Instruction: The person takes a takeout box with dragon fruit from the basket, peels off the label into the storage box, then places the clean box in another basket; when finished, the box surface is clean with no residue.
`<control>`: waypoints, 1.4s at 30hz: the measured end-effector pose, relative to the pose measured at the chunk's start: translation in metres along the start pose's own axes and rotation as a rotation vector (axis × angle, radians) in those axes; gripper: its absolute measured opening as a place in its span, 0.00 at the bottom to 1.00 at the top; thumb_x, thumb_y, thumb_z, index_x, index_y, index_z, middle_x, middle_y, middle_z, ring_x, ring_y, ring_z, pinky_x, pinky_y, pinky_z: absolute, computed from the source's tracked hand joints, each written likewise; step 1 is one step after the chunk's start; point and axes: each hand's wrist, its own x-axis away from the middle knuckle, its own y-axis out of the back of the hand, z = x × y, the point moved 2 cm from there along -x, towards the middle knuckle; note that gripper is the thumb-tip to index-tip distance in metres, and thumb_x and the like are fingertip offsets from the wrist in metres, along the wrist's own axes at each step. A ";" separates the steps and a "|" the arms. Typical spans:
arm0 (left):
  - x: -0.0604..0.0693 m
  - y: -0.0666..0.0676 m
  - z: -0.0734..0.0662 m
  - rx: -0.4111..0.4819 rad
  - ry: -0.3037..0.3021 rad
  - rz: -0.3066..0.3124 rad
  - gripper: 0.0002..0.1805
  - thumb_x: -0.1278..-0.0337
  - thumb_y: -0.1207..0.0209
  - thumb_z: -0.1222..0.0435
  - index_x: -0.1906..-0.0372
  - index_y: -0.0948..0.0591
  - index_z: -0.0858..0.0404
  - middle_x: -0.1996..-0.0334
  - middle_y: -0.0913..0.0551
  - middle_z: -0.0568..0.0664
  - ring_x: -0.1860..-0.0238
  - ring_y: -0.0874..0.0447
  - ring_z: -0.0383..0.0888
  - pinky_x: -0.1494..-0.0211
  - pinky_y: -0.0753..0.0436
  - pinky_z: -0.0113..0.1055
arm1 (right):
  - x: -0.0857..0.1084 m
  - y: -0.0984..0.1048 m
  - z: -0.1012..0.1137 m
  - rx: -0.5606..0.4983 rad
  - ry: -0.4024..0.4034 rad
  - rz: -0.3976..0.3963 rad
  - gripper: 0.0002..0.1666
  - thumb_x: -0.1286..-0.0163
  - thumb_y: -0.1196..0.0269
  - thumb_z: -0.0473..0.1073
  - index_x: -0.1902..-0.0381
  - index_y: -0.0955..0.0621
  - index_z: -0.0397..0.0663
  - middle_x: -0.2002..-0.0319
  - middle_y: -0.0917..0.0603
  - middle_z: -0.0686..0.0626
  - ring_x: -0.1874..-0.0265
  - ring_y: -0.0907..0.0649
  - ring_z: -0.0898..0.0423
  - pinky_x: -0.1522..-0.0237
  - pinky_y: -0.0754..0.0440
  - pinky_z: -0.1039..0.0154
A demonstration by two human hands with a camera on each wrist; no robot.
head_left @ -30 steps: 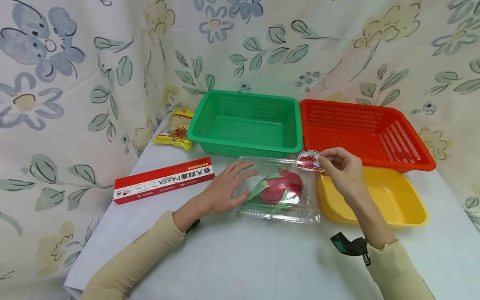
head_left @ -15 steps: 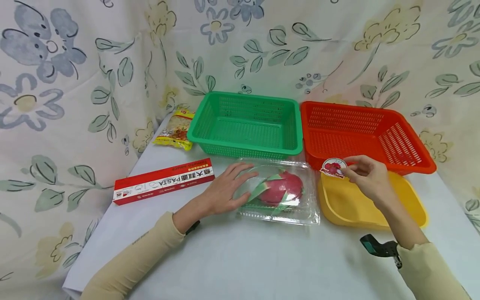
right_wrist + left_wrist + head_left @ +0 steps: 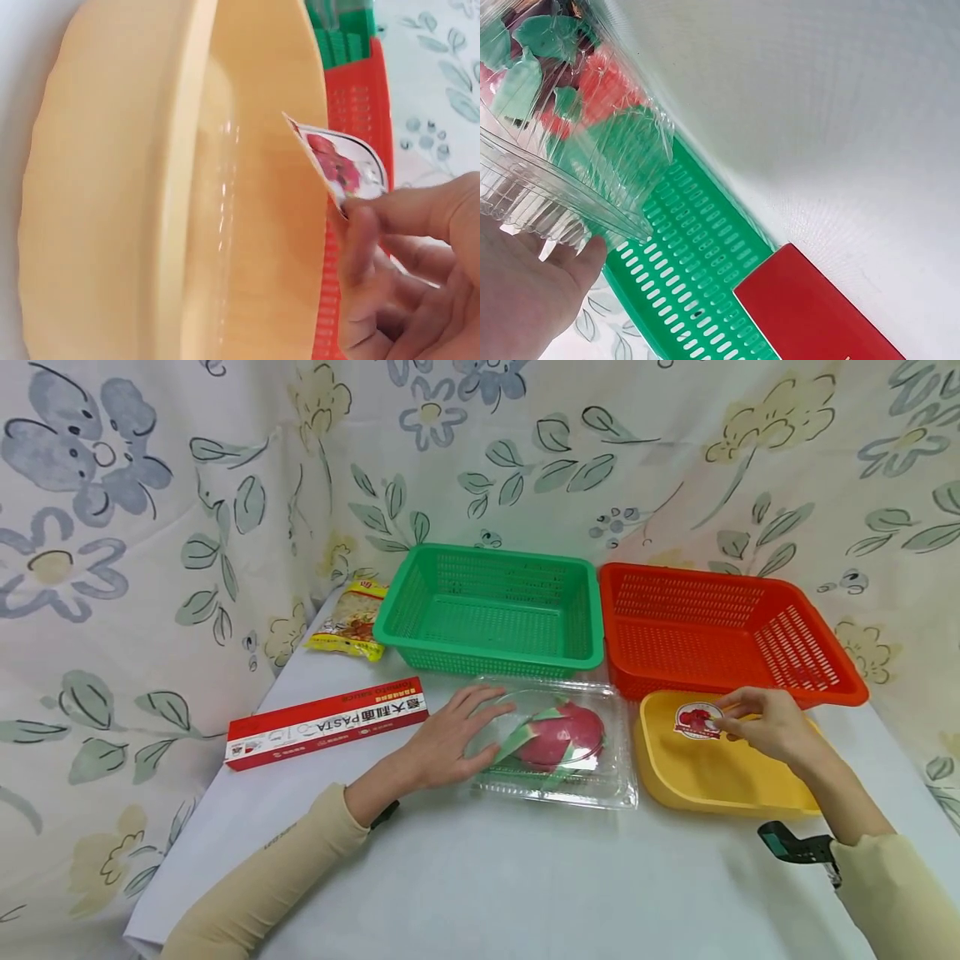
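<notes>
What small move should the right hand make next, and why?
Probably lower the fruit sticker into the yellow basin: the right hand pinches its edge, and the head view shows it over the basin, while the left hand lies at the clear box.

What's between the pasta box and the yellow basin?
The left hand, then the clear container with a pink fruit inside; the head view shows it.

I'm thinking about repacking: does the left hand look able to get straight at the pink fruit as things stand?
Probably not directly: the left hand is at the clear plastic box, but transparent plastic appears to cover the pink fruit.
</notes>
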 end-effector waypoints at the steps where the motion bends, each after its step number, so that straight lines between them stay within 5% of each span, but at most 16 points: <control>1: 0.000 0.000 0.000 0.002 0.001 -0.001 0.30 0.35 0.52 0.52 0.30 0.30 0.57 0.28 0.37 0.52 0.27 0.46 0.49 0.30 0.34 0.48 | 0.000 0.001 -0.002 0.007 -0.011 0.023 0.22 0.32 0.35 0.40 0.48 0.24 0.26 0.64 0.15 0.40 0.72 0.16 0.51 0.70 0.18 0.64; 13: 0.000 0.000 0.001 0.010 0.011 0.004 0.30 0.35 0.53 0.52 0.30 0.31 0.56 0.28 0.37 0.51 0.27 0.46 0.48 0.30 0.34 0.48 | -0.001 -0.004 -0.024 0.029 -0.061 0.135 0.16 0.34 0.35 0.34 0.57 0.23 0.21 0.69 0.16 0.42 0.75 0.14 0.47 0.75 0.18 0.63; 29: 0.000 -0.001 0.000 0.016 0.011 0.009 0.31 0.35 0.53 0.51 0.30 0.30 0.59 0.28 0.38 0.53 0.26 0.47 0.50 0.30 0.35 0.49 | -0.011 -0.007 -0.038 -0.243 -0.181 0.341 0.19 0.29 0.40 0.36 0.51 0.23 0.19 0.61 0.15 0.43 0.64 0.12 0.49 0.59 0.14 0.59; 42: 0.001 -0.002 0.001 0.010 0.014 0.003 0.31 0.34 0.53 0.51 0.29 0.31 0.58 0.27 0.39 0.50 0.26 0.48 0.48 0.30 0.34 0.48 | -0.017 -0.014 -0.036 -0.233 -0.203 0.409 0.20 0.28 0.40 0.38 0.52 0.22 0.20 0.61 0.14 0.41 0.62 0.12 0.45 0.58 0.15 0.57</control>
